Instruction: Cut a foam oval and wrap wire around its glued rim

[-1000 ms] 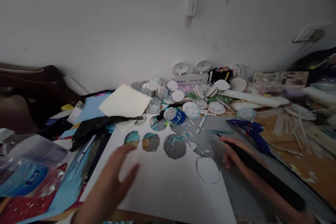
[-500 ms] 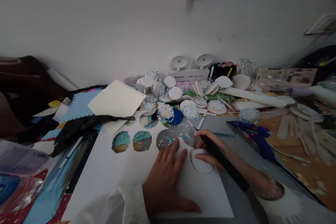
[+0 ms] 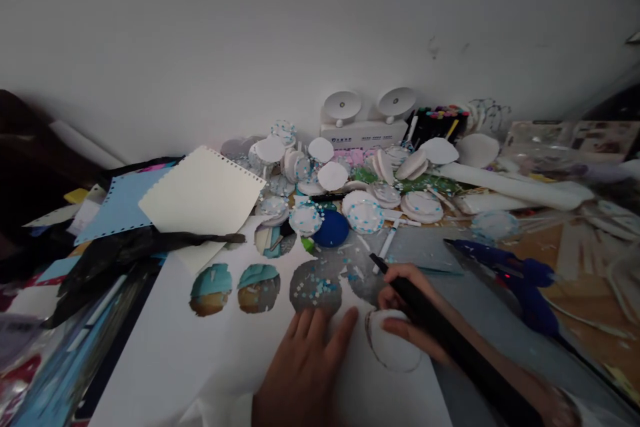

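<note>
A white sheet (image 3: 165, 353) with several round holes cut in it lies in front of me. My left hand (image 3: 305, 367) rests flat on it with fingers stretched out, just below a hole (image 3: 316, 287). My right hand (image 3: 407, 307) grips a long black tool (image 3: 450, 340) whose tip points up and left. Its fingers touch a white round disc (image 3: 393, 350) partly cut from the sheet's right edge.
A heap of white and blue-dotted discs (image 3: 350, 180) lies at the back, by a white box with two round parts (image 3: 365, 123) and a marker set (image 3: 440, 123). A blue glue gun (image 3: 505, 267) lies right. Cream and blue sheets (image 3: 200, 190) and a black bag (image 3: 115, 253) lie left.
My left hand went from hovering at the sheet's left to lying flat near the disc. My right hand brought the black tool leftwards onto the white disc. The view tipped downwards.
</note>
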A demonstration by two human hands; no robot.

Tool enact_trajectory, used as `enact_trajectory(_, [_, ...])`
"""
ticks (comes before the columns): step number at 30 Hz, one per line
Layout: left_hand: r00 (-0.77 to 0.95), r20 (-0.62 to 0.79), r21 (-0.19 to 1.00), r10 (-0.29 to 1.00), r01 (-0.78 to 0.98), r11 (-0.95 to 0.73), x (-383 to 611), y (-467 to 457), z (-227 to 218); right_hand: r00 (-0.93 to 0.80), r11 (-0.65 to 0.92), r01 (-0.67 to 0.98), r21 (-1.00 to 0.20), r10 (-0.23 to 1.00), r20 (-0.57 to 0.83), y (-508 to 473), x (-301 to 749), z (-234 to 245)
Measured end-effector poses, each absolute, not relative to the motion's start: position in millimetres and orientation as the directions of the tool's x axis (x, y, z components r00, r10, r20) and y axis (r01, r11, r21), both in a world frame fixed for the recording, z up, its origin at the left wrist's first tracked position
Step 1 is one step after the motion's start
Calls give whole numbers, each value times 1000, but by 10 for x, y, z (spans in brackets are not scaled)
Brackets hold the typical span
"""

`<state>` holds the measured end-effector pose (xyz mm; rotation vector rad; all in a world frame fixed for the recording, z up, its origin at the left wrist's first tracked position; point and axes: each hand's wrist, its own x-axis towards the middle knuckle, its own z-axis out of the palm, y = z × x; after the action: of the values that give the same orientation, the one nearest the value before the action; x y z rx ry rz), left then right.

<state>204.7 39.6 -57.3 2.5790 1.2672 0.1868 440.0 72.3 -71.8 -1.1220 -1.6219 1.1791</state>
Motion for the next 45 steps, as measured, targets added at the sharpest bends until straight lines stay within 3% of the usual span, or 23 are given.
enact_trajectory(3, [630,20,265,777,746,-611,2026,403,-576,-351,99,119,-988,935,52,716,4411,-710])
enact_trajectory(9, [636,83,331,767,708,-623,2007,388,-539,-337,66,131,-989,941,18,728,4445,-722])
enact_trajectory(15, [643,58,337,764,707,-621,2049,369,-462,10,81,177,-981,996,84,792,4438,-659])
enact_trajectory(19, [766,56,327,640,592,-737,2036,389,-422,34,103,177,-979,993,111,774,4420,-521])
enact_trajectory(23, [832,76,334,550,498,-800,2037,394,-411,48,80,285,-955,994,98,701,4454,-525])
enact_trajectory(29, [854,130,211,503,472,-856,2085,386,-384,79,121,521,-845,979,189,553,4434,-463])
enact_trajectory(32, [860,227,164,457,428,-888,2108,359,-385,34,147,617,-773,977,213,485,4389,-360])
enact_trajectory(35, [862,321,146,392,364,-920,2134,328,-398,-52,122,651,-749,992,116,436,4361,-295])
enact_trajectory(38, [879,320,145,353,323,-935,2153,317,-403,-90,97,674,-733,995,50,429,4353,-314])
enact_trajectory(41, [881,302,152,363,332,-931,2153,328,-391,-65,93,692,-716,996,66,475,4342,-376])
enact_trajectory(45, [915,299,169,270,228,-959,2136,359,-370,-51,147,739,-657,985,163,580,4272,-381])
